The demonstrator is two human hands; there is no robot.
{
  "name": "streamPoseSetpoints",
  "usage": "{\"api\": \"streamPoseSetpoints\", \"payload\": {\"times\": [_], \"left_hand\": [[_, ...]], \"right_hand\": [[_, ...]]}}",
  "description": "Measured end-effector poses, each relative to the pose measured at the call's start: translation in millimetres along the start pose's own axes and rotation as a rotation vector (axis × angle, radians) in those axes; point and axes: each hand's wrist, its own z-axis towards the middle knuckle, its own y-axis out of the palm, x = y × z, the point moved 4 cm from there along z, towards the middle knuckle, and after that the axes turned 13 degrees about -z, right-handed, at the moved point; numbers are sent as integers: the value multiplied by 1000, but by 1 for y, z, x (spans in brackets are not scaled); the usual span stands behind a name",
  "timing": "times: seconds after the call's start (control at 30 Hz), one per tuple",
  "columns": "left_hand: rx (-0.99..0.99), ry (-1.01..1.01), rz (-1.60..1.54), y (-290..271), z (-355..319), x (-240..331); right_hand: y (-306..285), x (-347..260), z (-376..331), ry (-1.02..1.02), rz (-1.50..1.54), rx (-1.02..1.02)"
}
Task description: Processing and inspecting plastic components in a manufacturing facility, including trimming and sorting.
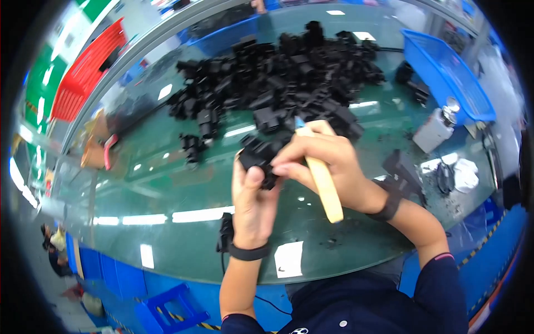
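Over the near middle of the table, my left hand (251, 214) is closed round a black moulded plastic part (257, 155), tilted upward between thumb and fingers. My right hand (339, 164) grips a pen-like tool with a yellow handle (324, 189). Its blue end (300, 122) points away from me, and whether it has a blade I cannot tell. Thumb and fingertips of the right hand also meet the right side of the black part. Beyond both hands spreads a large heap of similar black parts (289, 72). One loose part (192, 149) lies left of the heap.
The green-topped table (167, 192) carries a blue basket (453, 78) at far right, with a metal-capped bottle (434, 131) before it. Crumpled white paper (466, 175) lies at right, a white sheet (289, 259) near the front edge. A red-handled tool (109, 151) is at left.
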Motion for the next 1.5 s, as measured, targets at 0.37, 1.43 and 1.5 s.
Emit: {"api": "streamPoseSetpoints", "payload": {"times": [0.37,1.43,1.5], "left_hand": [[-65,-245,-63,23,-10,-24],[-313,-426,41,31,-16,-48],[-322,-411,44,31,-15,-47]], "right_hand": [[-158,12,-104,529,-828,-186],[-92,-34,-117,255,-528,-41],[-91,-35,-118,255,-520,-34]]}}
